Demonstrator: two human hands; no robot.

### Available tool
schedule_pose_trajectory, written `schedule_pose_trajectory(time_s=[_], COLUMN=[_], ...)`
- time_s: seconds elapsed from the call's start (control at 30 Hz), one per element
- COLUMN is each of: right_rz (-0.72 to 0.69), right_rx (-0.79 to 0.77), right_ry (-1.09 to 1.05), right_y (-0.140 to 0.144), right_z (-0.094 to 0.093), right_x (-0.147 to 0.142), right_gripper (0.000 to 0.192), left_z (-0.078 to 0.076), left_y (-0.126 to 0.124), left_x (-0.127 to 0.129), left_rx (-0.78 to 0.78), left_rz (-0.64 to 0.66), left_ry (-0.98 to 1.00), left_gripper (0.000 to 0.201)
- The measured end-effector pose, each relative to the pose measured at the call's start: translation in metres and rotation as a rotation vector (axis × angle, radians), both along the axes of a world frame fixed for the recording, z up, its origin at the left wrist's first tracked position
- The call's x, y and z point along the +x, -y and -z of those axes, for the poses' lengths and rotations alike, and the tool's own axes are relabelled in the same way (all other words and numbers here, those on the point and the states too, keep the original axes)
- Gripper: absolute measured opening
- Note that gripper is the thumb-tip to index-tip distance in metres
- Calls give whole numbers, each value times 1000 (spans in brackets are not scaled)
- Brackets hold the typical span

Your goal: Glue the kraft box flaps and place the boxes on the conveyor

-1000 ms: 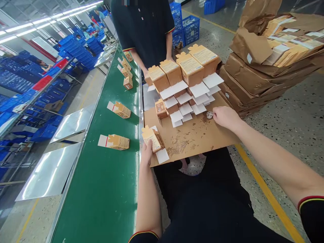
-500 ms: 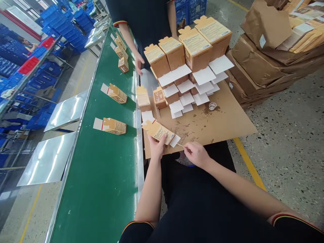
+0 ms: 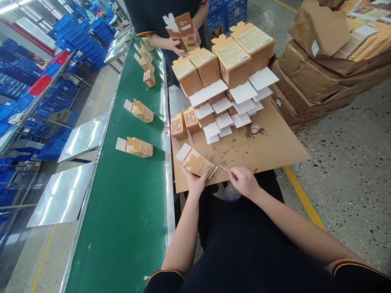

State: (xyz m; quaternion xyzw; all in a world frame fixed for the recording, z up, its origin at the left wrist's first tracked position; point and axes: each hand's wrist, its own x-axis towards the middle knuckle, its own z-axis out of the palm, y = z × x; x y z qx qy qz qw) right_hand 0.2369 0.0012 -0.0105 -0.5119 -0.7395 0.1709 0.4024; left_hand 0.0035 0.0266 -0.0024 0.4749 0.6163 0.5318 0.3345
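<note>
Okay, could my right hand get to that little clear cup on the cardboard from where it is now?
Probably yes. The right hand holds a thin stick near the front edge of the cardboard sheet, and only bare, stained cardboard lies between it and the small clear cup; nothing blocks the way.

Green conveyor [image 3: 134, 195] w/ cartons, blue crates [image 3: 76, 36] left, brown bundles [image 3: 324, 69] right.

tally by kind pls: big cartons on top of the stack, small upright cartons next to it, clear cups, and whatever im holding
big cartons: 4
small upright cartons: 2
clear cup: 1
flat carton in left hand: 1
thin stick in right hand: 1
total: 9
</note>
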Motion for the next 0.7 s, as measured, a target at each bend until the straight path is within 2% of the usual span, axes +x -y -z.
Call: schedule_pose_trajectory(time_s=[0.13,0.27,0.43,0.63,0.7], right_rz=[87,122,106,105,122], right_rx=[-20,-65,-97,-93,-79], right_ry=[-115,-208,-293,-338,-343], right_y=[17,34,42,42,41], right_z=[-9,-16,-14,-13,-16], right_x=[20,28,20,16,20], right_gripper=[26,27,26,30,32], left_z=[9,6,-1,8,6], left_y=[12,15,11,7,5], left_x=[7,10,11,24,15], left_rx=[2,-19,-39,5,22], left_rz=[-55,-60,-51,-48,-63], left_ry=[-169,-223,-214,-148,-102], left_gripper=[93,84,81,85,90])
